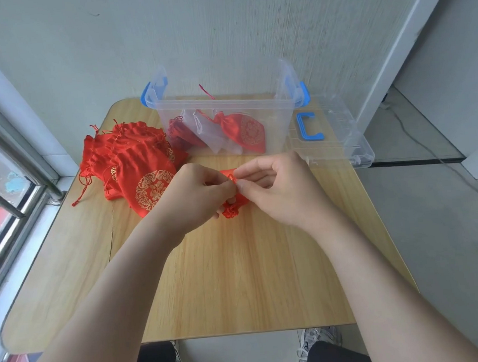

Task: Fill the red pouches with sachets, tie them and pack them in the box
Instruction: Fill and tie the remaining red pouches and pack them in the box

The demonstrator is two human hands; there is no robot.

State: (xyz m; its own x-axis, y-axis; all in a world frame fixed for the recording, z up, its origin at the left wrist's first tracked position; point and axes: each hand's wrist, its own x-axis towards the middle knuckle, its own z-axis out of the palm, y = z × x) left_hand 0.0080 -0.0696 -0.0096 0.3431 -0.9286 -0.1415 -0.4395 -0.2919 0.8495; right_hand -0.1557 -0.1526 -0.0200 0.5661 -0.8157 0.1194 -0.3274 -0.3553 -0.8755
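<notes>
The wooden table [241, 282] lies under both hands. Judging by the puckered mouth, the step is closing and tying, and it should go best with the work resting on the wood, not lifted. The clear plastic box [273, 125] stands open just beyond the grip, with its lid [344, 130] beyond and to the right of the right hand. A finished pouch therefore has only a short way to travel forward. The pile of red pouches [130, 156] lies near the left hand, on its outer side, and its loose cords are best kept clear of the knot. Inside the box, beyond the fingertips, a tied pouch [244, 130] lies beside white sachets [212, 130].

The red pouch [230, 210] being worked sits between the two hands. Its gathered mouth is turned towards the person, just under the fingertips, and its body runs away beneath them towards the box. I judge the mouth should be drawn fully closed first, then the cords pulled evenly to both sides, so that nothing slips out.

The left hand [201, 193] has curled fingers, with thumb and fingertips pressed together on the red cloth. The right hand [279, 188] meets it from the other side, thumb and forefinger pinched at the same spot and the other fingers loosely bent. The two sets of fingertips almost touch. The cord is hidden, so I cannot tell whether they pinch the drawstring or the cloth alone.
</notes>
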